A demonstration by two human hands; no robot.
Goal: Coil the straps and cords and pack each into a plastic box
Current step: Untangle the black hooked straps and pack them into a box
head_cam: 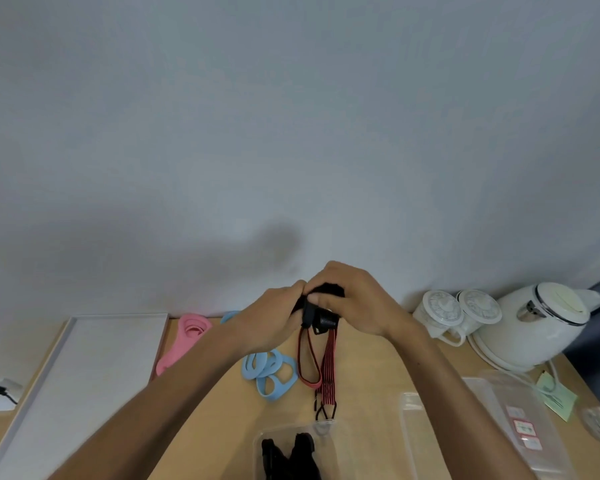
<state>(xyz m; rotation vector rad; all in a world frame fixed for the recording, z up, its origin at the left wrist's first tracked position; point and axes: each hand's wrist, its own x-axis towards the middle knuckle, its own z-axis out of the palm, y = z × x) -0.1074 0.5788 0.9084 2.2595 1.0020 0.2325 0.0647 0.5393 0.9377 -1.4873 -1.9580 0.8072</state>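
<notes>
1. The left grip (274,320) and right grip (354,303) are held together above the worktop (378,368), close to the wall.
2. A black bundle (328,291) is enclosed between them. The right grip's fingers are curled over its top, with the thumb pressed on its front. The left grip is pinched on its left edge. Neither is spread.
3. The red-and-black cord (329,368) is hung straight down from the bundle, with its long axis vertical. Whether its lower hooks touch the worktop cannot be told.
4. The box (342,445) is set below the grips, towards the body, with black straps (291,452) inside. It appears equally near to both grips.
5. Judged: the hanging length is yet to be wound up before anything is lowered in.
6. Blue straps (271,368) and a pink strap (184,341) are laid left of the cord, untouched.
</notes>
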